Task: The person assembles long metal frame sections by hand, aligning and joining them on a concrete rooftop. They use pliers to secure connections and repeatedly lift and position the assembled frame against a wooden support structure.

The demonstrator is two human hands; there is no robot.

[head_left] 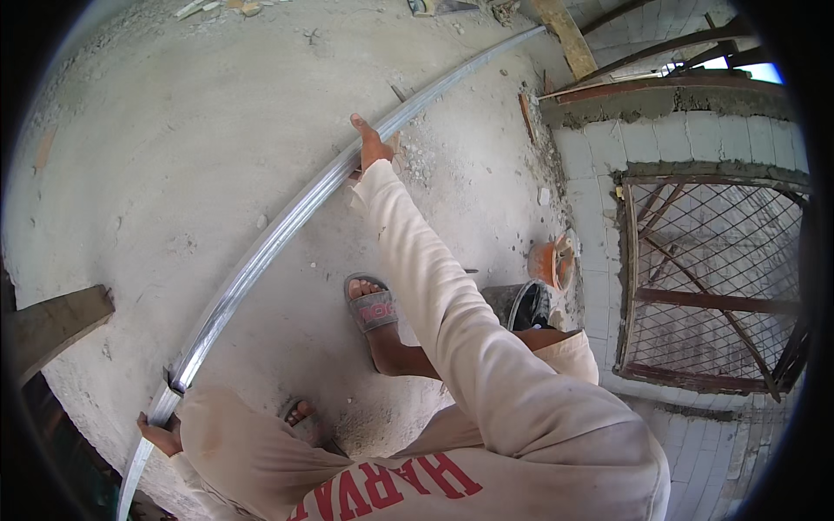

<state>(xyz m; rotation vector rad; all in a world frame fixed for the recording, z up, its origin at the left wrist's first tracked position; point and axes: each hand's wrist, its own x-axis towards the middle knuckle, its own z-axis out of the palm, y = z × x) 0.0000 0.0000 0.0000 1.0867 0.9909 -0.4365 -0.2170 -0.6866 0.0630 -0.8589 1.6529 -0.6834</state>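
Two-handed hold on a long metal channel. The right hand [373, 149], at the end of an outstretched arm, has its grip closed about the silvery metal channel [261, 252] near mid-length, the thumb over the upper face and most of the fingers hidden beneath. The left hand [162, 434] grips it low on the left, beyond a dark stepped joint [177, 382] where one length seems to nest in another (the overlap itself is hidden). From there the channel runs obliquely to the upper right, its far end near a wooden plank [565, 39]; whether that end rests on the floor [174, 156] cannot be told. Its curve is probably due to the lens.

The step in hand is judged to be supporting and steadying the channel; a next move would call for both hands acting together, with care that the joint does not slip.

Further out, a sandal [373, 311] stands on the floor to the right of the channel, then a black bucket [502, 300] and an orange bucket [542, 260], both near a block wall [595, 234] with a mesh-filled window frame [721, 300].
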